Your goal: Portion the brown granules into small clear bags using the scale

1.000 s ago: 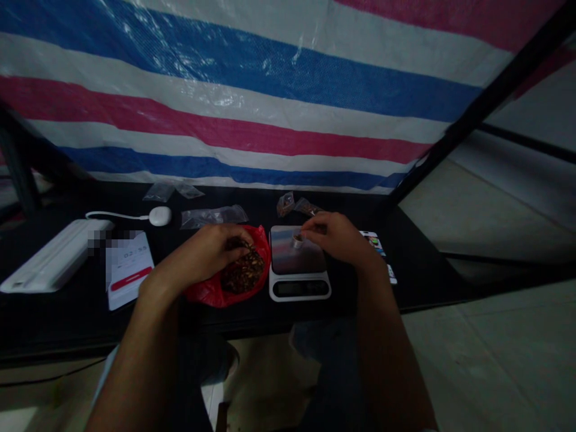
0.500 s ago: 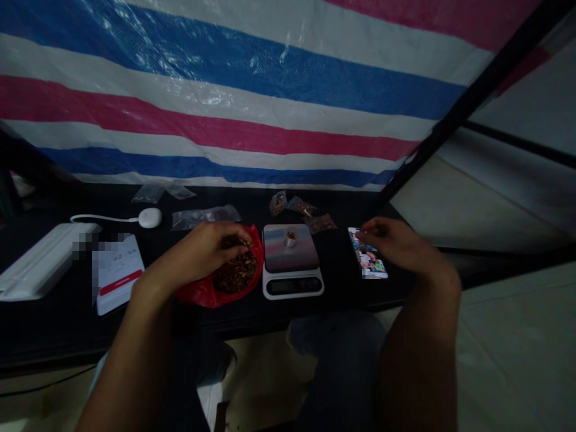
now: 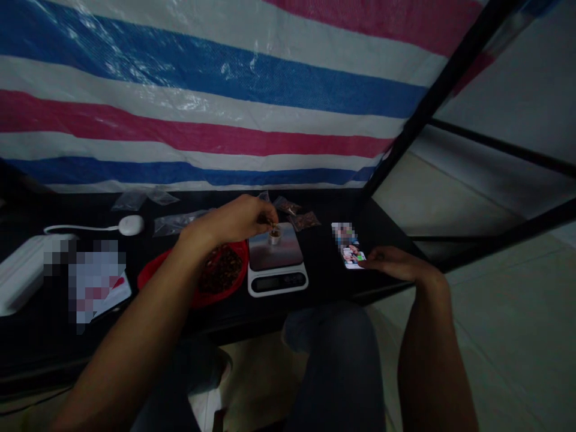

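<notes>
My left hand (image 3: 245,217) reaches over the scale, its thumb and fingers pinched on a few small brown dried pieces (image 3: 272,227). Right under the fingertips, a small clear cup (image 3: 274,237) with brown bits in it stands on the metal plate of the white digital scale (image 3: 278,282). To the left, partly behind my forearm, lies an opened red plastic bag (image 3: 155,267) full of the same brown dried pieces (image 3: 222,270). My right hand (image 3: 391,263) rests with loosely extended fingers at the lower right corner of a lit phone (image 3: 353,255), holding nothing.
Behind the scale lie several small filled clear bags (image 3: 306,220). Flat clear plastic bags (image 3: 173,224) lie at the back left, near a white round device (image 3: 131,225) on a cable. A long white appliance (image 3: 27,267) and a second phone (image 3: 114,295) are at the left.
My left hand has moved from inside the red bag, up and right, to above the cup. My right hand has shifted from the phone's upper part to its lower corner. The view has turned slightly right.
</notes>
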Tool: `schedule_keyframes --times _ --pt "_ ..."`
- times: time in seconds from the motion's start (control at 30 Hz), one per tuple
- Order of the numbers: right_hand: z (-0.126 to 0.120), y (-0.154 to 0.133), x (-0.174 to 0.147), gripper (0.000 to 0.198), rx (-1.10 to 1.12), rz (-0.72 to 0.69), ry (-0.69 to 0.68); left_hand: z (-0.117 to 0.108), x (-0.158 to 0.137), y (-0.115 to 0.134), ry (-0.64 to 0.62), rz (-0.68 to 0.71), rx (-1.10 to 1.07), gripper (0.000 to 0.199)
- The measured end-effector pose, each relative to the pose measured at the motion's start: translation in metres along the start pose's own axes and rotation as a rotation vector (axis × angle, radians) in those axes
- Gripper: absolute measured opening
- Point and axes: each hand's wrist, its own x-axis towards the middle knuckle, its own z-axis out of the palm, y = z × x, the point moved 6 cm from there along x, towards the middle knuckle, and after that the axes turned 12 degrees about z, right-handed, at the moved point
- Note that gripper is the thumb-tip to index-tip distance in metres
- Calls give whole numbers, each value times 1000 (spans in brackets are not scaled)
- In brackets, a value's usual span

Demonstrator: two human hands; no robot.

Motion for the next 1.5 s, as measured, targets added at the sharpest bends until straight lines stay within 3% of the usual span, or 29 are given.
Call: schedule_keyframes --times 0.23,0.83,1.0,1.4,1.5 --pt "3 1 3 36 -3 -29 -3 13 18 -2 -119 -31 50 19" --pt "3 -1 2 40 -10 -26 -16 21 29 12 -209 -3 181 29" --pt "4 0 2 42 3 -29 -16 17 31 16 -186 -11 183 25" --pt "5 -1 0 43 19 -48 9 18 29 9 -160 31 2 37" --pt "6 1 2 43 24 -48 8 17 27 9 -139 32 -22 31"
